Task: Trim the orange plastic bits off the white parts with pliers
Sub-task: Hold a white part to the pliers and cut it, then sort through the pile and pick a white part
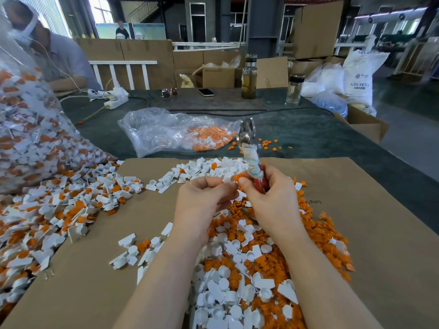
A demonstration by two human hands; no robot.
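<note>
Head view, hands: the left hand (202, 195) has its fingers curled and pinches a small white part (228, 178) at the fingertips; the right hand (268, 193) meets it there, thumb and forefinger closed on the orange bit (238, 176) that sticks out of that part.
Pliers: the pliers (249, 148) are gripped in the right hand too — red handles in the palm, taped neck and metal head pointing up and away from the person, clear of the part.
Where the held part is: in the air between the two hands, above the sheet of cardboard (99, 281).
Cardboard: it lies on a dark green table (308, 129) and carries loose white and orange pieces all over.
Near pile: a heap of mixed pieces (249, 281) lies under and between the forearms — white caps and orange scraps together.
Left pile: untrimmed pieces (47, 210) spill from a big clear bag (31, 129) at the left edge.
Far side: a smaller clear bag (175, 131) with orange and white pieces lies beyond the cardboard; a few orange scraps (268, 143) sit on the table beside it.
Back of table: two bottles (249, 77), a phone (206, 92), sunglasses (169, 92) and a white power strip (114, 100).
Other person: seated at far left, behind the big bag.
</note>
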